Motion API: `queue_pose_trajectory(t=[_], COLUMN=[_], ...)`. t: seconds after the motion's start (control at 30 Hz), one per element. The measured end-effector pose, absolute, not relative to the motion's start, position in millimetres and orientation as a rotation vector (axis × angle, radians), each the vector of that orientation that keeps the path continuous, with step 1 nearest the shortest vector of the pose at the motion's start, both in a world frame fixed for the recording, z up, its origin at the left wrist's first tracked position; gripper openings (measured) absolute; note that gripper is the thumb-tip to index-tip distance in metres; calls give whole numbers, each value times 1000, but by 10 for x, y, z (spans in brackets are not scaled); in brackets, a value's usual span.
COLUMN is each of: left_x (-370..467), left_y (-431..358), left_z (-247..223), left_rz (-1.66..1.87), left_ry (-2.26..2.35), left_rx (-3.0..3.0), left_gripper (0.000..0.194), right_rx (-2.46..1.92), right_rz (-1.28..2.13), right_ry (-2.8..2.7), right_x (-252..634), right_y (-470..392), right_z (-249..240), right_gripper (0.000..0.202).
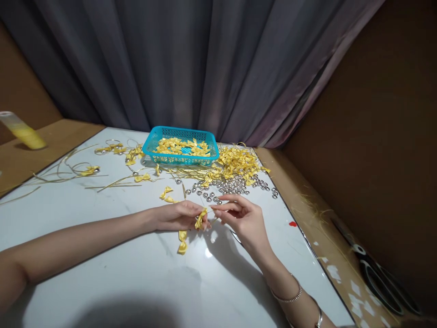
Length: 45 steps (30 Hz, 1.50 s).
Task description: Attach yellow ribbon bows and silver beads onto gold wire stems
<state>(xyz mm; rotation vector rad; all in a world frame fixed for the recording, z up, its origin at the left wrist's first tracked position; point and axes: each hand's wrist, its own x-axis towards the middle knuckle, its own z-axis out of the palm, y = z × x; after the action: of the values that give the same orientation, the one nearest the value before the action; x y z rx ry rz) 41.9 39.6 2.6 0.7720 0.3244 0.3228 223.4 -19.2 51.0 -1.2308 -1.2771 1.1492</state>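
My left hand [182,215] is closed on a yellow ribbon bow [200,219], holding it above the white tabletop. Close on its right, my right hand [241,216] pinches something thin at the bow, perhaps a needle or wire, too fine to make out. Two bracelets circle my right wrist. Just below my left hand lies another yellow bow [182,242]. Further bows [167,193] rest beyond it. Small silver beads [232,187] are scattered past my fingertips, beside a heap of yellow bows [239,161].
A turquoise basket [180,160] with yellow bows stands at the back before a grey curtain [177,68]. Gold cords [64,171] lie at left. A yellow spool [25,132] is at far left. Large scissors [378,278] and paper scraps [355,296] lie at right.
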Motion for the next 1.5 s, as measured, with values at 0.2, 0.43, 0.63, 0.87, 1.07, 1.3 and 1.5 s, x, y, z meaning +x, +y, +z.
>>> queue_pose_trajectory(t=[0.2, 0.43, 0.63, 0.87, 1.07, 1.3, 1.5], left_x=[450, 482, 461, 442, 448, 456, 450], left_y=[339, 287, 278, 305, 345, 386, 410], left_z=[78, 119, 91, 73, 49, 33, 1], left_rz=[381, 474, 565, 596, 632, 662, 653], left_ry=[440, 489, 525, 539, 593, 532, 509], left_rx=[890, 873, 937, 947, 811, 682, 656], left_gripper=[25, 19, 11, 11, 18, 19, 23], right_rx=[-1315, -1245, -1380, -1375, -1270, -1117, -1252], right_rz=[929, 244, 821, 1415, 1579, 1706, 1567], right_ry=[-1355, -1746, -1604, -1219, -1126, -1012, -1065], right_x=[2161, 2117, 2115, 2088, 2147, 2300, 2277], right_y=[-226, -236, -199, -225, -203, -169, -159], right_z=[447, 284, 329, 396, 487, 624, 556], right_gripper=[12, 30, 26, 18, 21, 31, 28])
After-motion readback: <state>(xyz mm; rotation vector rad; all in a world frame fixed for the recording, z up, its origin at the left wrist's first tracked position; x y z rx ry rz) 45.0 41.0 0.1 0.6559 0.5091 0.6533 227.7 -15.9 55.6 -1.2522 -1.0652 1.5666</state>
